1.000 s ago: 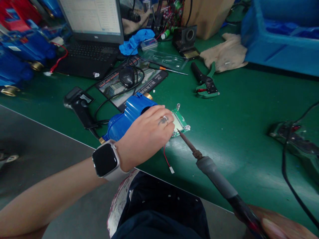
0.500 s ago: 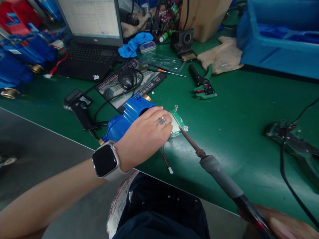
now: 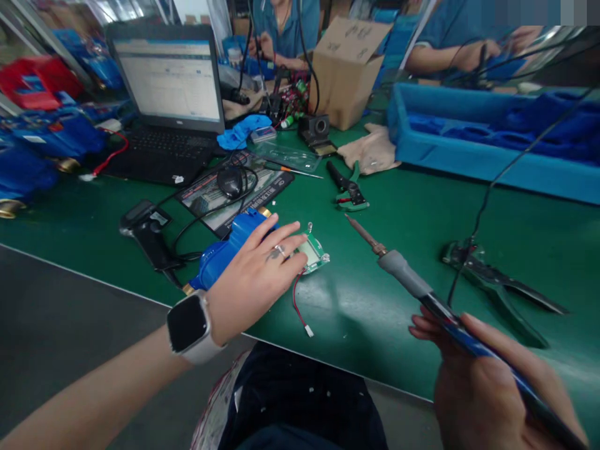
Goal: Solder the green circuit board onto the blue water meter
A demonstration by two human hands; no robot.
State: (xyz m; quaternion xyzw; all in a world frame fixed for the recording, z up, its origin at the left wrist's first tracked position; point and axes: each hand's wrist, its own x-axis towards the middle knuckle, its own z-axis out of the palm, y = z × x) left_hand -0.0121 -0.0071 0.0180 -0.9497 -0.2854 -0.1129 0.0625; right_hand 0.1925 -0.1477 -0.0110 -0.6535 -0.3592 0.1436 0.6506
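The left hand (image 3: 255, 275) is laid flat, fingers spread, across a blue meter housing (image 3: 225, 250) and the near edge of a small green circuit board (image 3: 313, 253); nothing is pinched. A smartwatch (image 3: 187, 325) is worn on that wrist. A red wire (image 3: 297, 306) with a white plug trails from the board toward the table edge. The right hand (image 3: 487, 375) is closed around the handle of a soldering iron (image 3: 407, 278), whose tip is held in the air just right of the board, apart from it.

Both items rest on a green bench mat (image 3: 422, 225). Beyond the left hand a barcode scanner (image 3: 147, 234), a mouse (image 3: 229, 181) on a printed pad and an open laptop (image 3: 171, 100) are seen. Beyond the iron tip, green-handled cutters (image 3: 347, 187), a screwdriver (image 3: 293, 170), a beige cloth (image 3: 370, 153) and a cardboard box (image 3: 344, 72) are noted. To the right of the right hand lies a dark tool (image 3: 497, 284) with a black cable. A blue tray (image 3: 469, 159) stands far right. Blue housings are stacked far left. Other people in blue shirts are seated across the bench.
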